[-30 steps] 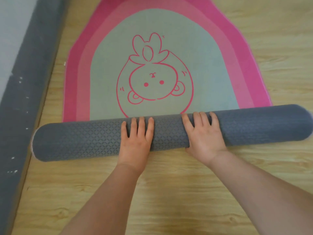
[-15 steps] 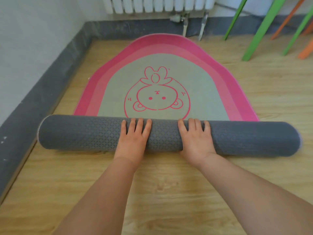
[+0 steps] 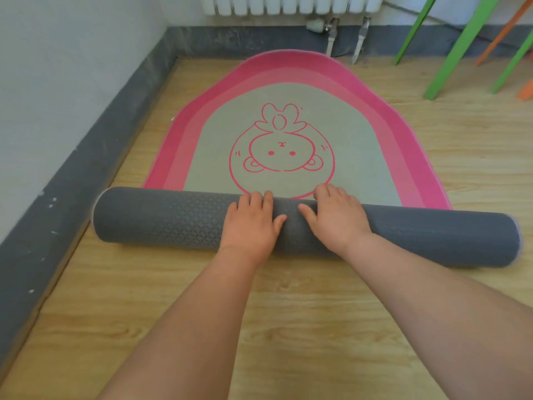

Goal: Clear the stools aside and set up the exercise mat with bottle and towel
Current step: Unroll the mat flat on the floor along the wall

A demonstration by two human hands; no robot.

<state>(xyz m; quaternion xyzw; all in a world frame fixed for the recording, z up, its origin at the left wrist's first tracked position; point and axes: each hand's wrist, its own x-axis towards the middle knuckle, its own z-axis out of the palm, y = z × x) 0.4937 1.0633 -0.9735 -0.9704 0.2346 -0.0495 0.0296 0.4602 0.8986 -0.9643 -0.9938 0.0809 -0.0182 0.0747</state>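
Note:
The exercise mat [image 3: 288,134] lies half unrolled on the wooden floor, pink-bordered with a grey-green middle and a pink bunny drawing. Its near part is still a thick grey roll [image 3: 161,217] lying crosswise in front of me. My left hand [image 3: 251,223] and my right hand [image 3: 337,217] rest side by side on the middle of the roll. Their palms press down, their fingers reach over its top and their thumbs are spread. Green and orange stool legs [image 3: 461,44] stand at the far right. No bottle or towel is in view.
A grey skirting board [image 3: 86,168] and white wall run along the left, close to the roll's left end. A white radiator [image 3: 288,4] with pipes [image 3: 331,39] is on the far wall beyond the mat. Bare wooden floor [image 3: 288,313] lies on my side of the roll.
The view has lifted, bringing the radiator and stool legs into sight. My hands have slid further over the top of the roll and closer together, with the thumbs now spread.

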